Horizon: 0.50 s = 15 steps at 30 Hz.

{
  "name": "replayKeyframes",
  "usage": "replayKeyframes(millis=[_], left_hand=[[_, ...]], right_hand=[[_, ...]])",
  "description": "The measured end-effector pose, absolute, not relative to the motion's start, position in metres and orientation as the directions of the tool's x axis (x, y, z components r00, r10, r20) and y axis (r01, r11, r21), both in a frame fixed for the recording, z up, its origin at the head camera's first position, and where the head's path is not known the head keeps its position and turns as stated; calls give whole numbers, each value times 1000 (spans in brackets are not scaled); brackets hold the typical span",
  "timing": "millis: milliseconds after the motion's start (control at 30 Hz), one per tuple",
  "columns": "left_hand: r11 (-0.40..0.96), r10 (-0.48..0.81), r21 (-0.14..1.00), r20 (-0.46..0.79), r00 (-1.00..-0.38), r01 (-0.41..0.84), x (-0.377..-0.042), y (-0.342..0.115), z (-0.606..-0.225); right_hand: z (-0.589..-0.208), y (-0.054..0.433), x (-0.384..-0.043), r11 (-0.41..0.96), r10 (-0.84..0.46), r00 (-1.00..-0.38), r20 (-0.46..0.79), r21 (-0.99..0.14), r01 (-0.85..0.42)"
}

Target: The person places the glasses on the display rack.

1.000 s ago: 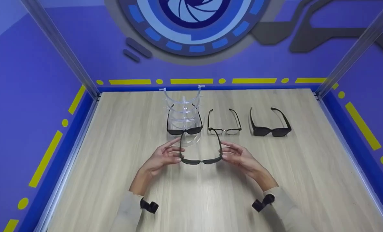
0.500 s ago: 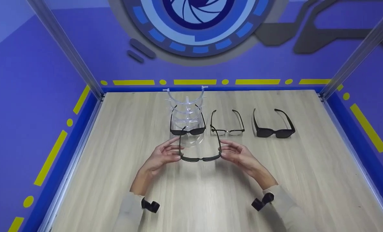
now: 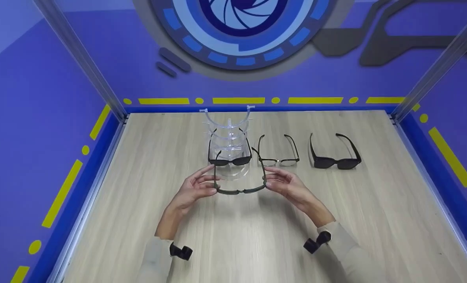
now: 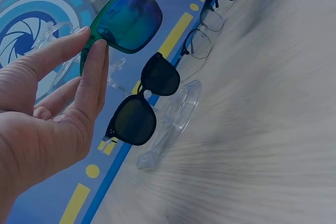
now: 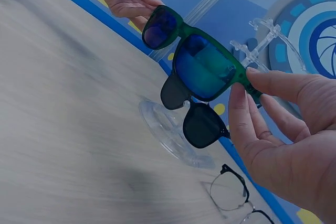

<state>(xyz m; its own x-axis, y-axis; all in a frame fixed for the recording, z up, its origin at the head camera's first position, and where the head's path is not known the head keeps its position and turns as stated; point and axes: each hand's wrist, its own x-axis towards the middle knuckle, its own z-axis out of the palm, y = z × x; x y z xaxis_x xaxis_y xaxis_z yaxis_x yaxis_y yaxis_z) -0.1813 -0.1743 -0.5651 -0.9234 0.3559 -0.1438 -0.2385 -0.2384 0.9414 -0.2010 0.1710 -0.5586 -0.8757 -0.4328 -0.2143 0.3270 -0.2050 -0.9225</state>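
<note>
Both hands hold a pair of green-framed sunglasses (image 3: 239, 191) with blue-green mirrored lenses (image 5: 202, 66) above the table, temples pointing away from me. My left hand (image 3: 214, 180) pinches the frame's left corner (image 4: 128, 19) between thumb and fingers. My right hand (image 3: 268, 177) pinches the right corner beside the lens (image 5: 247, 85). Just beyond them stands a clear tiered display stand (image 3: 227, 129). A pair of black sunglasses (image 3: 229, 160) rests on its lowest tier, and the upper tiers show nothing on them.
To the stand's right, clear-lens glasses (image 3: 278, 160) and black sunglasses (image 3: 335, 162) lie on the wooden table (image 3: 139, 196), both with temples unfolded. Blue walls with yellow markings and metal corner posts (image 3: 80, 63) enclose the table.
Both hands have carried the green sunglasses a little forward and leftward, closer to the clear stand. The grip is unchanged.
</note>
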Motion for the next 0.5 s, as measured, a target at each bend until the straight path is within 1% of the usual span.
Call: replayKeyframes(millis=[267,500], left_hand=[[-268,344,936,-129,-930,-229,-182,-177,-561],[-256,334,939,-135,-933,-228,-186,-177,-558]], right_hand=[[-558,168,-205,-220,-448,-871,-201,-920,325],[-554,166,-212,-238,-458,-869,-189,-915,325]])
